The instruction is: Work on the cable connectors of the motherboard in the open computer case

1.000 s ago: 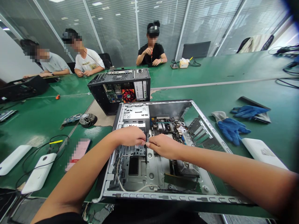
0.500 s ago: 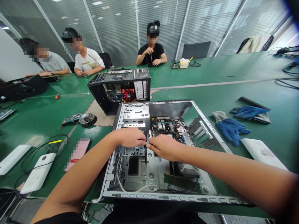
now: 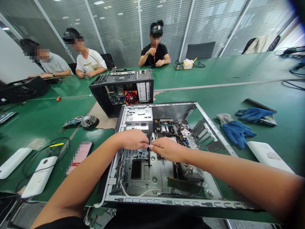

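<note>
An opened computer case [image 3: 154, 201] lies flat in front of me. Over its middle, beside the metal drive bays [image 3: 138, 114], my left hand [image 3: 134, 139] and my right hand [image 3: 165, 148] meet fingertip to fingertip. Both are closed in a pinch, and a small pale thing between them is too small to name. Beyond my right hand sits the motherboard [image 3: 166, 129]. A finned heatsink [image 3: 190, 173] lies below my right wrist. A pale cable [image 3: 122, 178] curves along the left floor of the case.
Behind stands a second computer case [image 3: 120, 83] with a red fan. Blue gloves [image 3: 238, 132] and a white device [image 3: 269, 156] lie right; a phone [image 3: 79, 156], white devices [image 3: 40, 178] and a round metal part [image 3: 89, 122] lie left. Several people [image 3: 154, 47] sit across the table [image 3: 202, 76].
Both hands stay nearly in place, with a slight shift of the right hand. The pale piece between the fingertips shows a little less.
</note>
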{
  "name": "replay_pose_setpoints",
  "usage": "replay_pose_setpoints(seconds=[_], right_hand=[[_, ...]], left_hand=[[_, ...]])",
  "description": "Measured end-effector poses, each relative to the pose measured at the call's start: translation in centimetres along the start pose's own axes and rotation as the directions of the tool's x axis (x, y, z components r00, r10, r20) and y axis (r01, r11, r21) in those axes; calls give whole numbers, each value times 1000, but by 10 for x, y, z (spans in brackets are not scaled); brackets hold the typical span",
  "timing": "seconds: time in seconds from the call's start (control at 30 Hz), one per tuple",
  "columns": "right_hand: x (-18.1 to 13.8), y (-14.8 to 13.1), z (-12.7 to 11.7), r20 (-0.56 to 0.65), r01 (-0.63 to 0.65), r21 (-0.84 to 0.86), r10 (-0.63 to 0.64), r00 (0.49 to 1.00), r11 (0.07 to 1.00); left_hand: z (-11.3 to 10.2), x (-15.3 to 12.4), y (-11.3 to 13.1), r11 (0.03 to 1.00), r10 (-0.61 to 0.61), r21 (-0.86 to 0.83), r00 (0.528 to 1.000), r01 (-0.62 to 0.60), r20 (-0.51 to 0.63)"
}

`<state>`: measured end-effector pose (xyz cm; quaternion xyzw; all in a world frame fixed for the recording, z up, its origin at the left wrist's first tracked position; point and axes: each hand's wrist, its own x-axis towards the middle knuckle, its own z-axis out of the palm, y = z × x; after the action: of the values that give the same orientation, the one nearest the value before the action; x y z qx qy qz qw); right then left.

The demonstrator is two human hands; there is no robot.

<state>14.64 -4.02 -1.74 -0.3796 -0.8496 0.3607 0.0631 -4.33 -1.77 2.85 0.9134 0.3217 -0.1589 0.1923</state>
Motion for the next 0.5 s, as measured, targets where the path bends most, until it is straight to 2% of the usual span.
replay_pose_setpoints(seconds=[0.1, 0.2, 0.33, 0.5], right_hand=[[1, 2, 2, 18, 3, 21, -4, 1000, 1000], [-1, 0, 3, -3, 25, -161, -26, 1000, 987], [-5, -2, 5, -16, 58, -445, -73, 997, 893], [-5, 0, 9, 1, 101, -529, -118, 993, 843]], left_hand=[[-1, -1, 0, 1000, 0, 1, 1000, 0, 10], [0, 0, 1, 1000, -2, 1, 1000, 2, 27], [1, 1, 1, 1000, 17, -1, 998, -17, 63], [1, 1, 2, 999, 46, -9, 992, -46, 119]])
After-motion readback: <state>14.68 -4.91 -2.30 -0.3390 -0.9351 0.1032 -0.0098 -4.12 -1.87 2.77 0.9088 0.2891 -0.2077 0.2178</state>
